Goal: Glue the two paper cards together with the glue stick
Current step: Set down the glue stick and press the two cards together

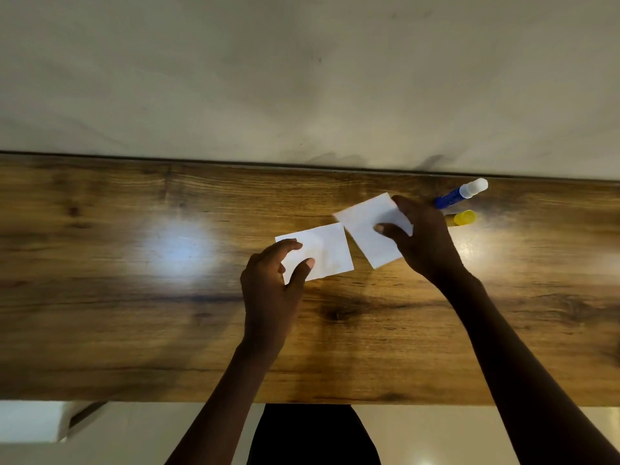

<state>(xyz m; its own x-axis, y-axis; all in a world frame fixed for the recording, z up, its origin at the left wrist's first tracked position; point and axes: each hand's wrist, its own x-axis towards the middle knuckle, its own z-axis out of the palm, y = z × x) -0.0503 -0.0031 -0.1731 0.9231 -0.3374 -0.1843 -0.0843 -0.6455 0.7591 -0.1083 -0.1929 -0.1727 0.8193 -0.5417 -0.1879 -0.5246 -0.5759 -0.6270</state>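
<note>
Two white paper cards lie near the middle of the wooden table (134,313). My left hand (268,280) pinches the left card (327,251) at its left edge between thumb and fingers. The right card (369,229) is tilted, and my right hand (422,236) grips it at its right edge; its corner almost touches the left card. Behind my right hand lies a blue glue stick (461,193) with a white end. A yellow cap (464,217) lies beside it.
The table's far edge meets a pale wall (302,78). The near edge runs across the bottom of the view, with my dark clothing below it. Bright light spots reflect on the wood at left and right.
</note>
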